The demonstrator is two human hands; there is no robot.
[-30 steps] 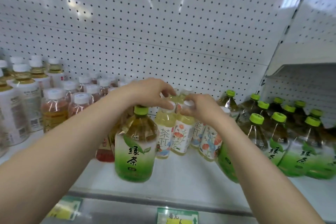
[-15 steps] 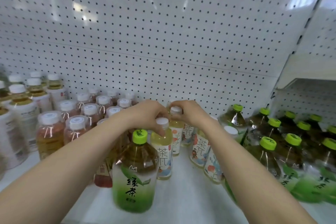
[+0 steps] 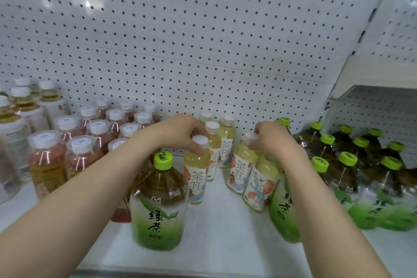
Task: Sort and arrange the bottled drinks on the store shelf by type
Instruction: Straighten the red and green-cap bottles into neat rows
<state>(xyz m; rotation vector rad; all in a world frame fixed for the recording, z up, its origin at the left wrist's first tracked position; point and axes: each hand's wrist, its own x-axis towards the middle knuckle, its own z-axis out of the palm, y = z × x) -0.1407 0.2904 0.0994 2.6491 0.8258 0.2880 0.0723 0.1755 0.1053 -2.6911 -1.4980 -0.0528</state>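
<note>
The pale yellow tea bottle [image 3: 196, 171] stands on the shelf [image 3: 216, 239], the left grip [image 3: 180, 135] clamped round its white cap. Just to its right, the right grip [image 3: 274, 142] clamps the cap of a second pale bottle [image 3: 240, 171]. A green tea bottle [image 3: 158, 201] stands nearer the person than the left grip.

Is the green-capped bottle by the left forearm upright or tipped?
Upright: the green tea bottle stands on its base on the shelf, cap uppermost.
</note>
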